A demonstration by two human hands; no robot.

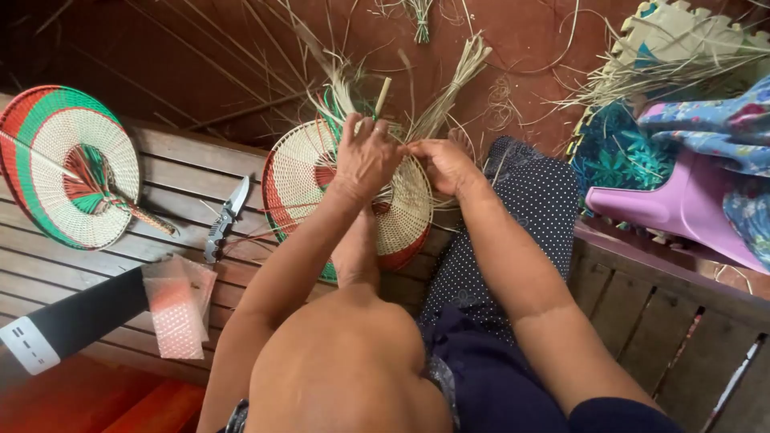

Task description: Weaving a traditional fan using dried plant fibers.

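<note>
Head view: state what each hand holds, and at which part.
Both the left hand and right hand grip the unfinished woven fan at its upper rim, pinching loose straw strands there.

1. A small clear plastic packet point(178, 305) with a pinkish-red tint is lying flat on the wooden tabletop point(48, 256) in the lower left of the frame, just below a folding knife point(224, 218).
2. A white rectangular label point(30, 346) with small dark marks is sitting on the end of a black tube point(80, 317), at the far lower left, just beside the packet.
</note>
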